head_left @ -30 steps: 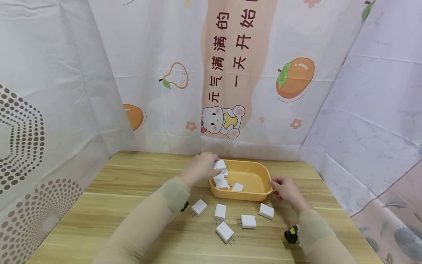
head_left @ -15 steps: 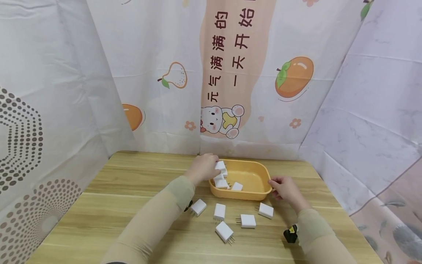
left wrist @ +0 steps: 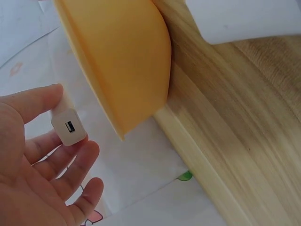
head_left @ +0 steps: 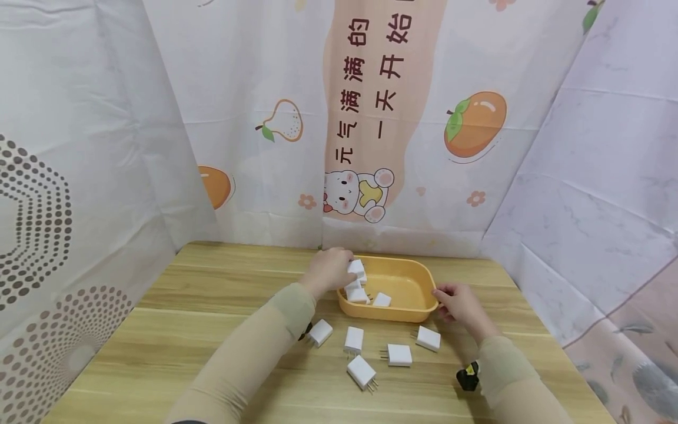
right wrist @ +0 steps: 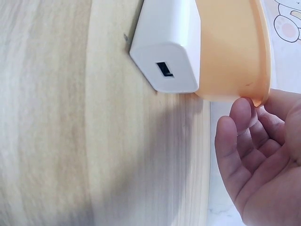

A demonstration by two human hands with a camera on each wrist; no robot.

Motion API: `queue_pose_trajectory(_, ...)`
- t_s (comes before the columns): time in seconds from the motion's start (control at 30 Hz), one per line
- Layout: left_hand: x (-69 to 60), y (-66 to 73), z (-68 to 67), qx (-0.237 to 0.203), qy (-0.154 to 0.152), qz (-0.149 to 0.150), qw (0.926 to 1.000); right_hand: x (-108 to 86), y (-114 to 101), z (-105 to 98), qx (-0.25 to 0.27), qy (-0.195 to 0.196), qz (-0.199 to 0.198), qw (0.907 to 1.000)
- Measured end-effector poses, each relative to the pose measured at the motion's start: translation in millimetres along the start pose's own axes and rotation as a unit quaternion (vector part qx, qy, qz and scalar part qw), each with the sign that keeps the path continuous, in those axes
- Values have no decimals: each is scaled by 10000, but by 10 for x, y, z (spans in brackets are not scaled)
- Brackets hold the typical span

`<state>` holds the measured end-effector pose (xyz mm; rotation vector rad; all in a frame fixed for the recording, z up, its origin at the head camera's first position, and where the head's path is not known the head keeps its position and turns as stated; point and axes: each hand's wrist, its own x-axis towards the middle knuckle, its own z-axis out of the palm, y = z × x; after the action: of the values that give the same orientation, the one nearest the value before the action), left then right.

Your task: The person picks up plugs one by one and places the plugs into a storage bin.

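Observation:
My left hand (head_left: pixel 329 271) is over the left end of a yellow plastic tray (head_left: pixel 405 315), pinching a white USB charger (left wrist: pixel 69 128) between thumb and fingers. In the left wrist view the charger's USB port faces the camera, and the tray's outer wall (left wrist: pixel 127 61) stands beside it. Beneath that hand several white chargers (head_left: pixel 357 295) are heaped in the tray, partly hidden by the fingers. One more charger (head_left: pixel 382 300) lies by the tray's front wall. At the right end, my right hand (head_left: pixel 462 306) pinches the tray's rim (right wrist: pixel 264 61) between thumb and fingertips.
Several white chargers with metal prongs lie on the wooden table (head_left: pixel 212 318) in front of the tray, such as one at the left (head_left: pixel 320 333), one nearest me (head_left: pixel 362 373) and one near my right hand (head_left: pixel 428 338). Printed curtains (head_left: pixel 265 194) enclose the table's back and sides.
My left hand and forearm have shifted slightly to the right, with the held charger over the heap. My right hand keeps its place on the tray's rim.

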<state>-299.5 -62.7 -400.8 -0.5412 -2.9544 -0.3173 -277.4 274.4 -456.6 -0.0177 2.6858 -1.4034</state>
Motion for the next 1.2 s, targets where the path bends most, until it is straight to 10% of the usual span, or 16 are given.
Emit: queue_pose_trajectory(1.2, 15, 39, 75, 112, -171, -112, 9997, -2, 6, 8, 34, 45, -4, 10000)
